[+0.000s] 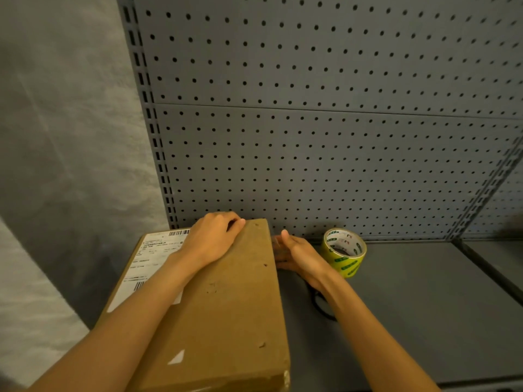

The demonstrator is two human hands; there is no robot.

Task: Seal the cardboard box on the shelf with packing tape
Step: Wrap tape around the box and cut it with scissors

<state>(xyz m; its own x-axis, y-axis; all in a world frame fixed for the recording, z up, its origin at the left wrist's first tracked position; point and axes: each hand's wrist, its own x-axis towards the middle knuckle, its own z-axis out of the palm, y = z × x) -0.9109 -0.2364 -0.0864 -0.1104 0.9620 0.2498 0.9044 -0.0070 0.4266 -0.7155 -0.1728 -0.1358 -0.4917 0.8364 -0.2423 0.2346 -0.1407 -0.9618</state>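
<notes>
**Cardboard box closed but not yet taped**

Cardboard box (215, 301), brown and rectangular with a white shipping label (147, 261) on its top, sits on the grey metal shelf (410, 306) at the left end, its far end close to the grey pegboard back panel (311, 137). Its top flaps lie flat, and I can see no strip of tape along the top, so the sealing itself looks still to be done.

The left hand (212, 236) rests on the far end of the box top, fingers curled over the far edge, holding the lid down. The right hand (294, 256) is released, fingers straight and together, lying against the right side wall of the box near its far corner; it holds nothing.

A roll of packing tape with yellow sides and green print (343, 251) stands tilted on the shelf just beside the right hand, on the side away from the box, untouched. A thin dark loop (319, 304) lies on the shelf under the right forearm; what it is I cannot tell.

By my judgement the task is at its opening stage: the box is placed and steadied, the flaps shut. Left to do: pick up the roll, find the tape's free end, draw a strip over the seam, press it down and cut it.
</notes>
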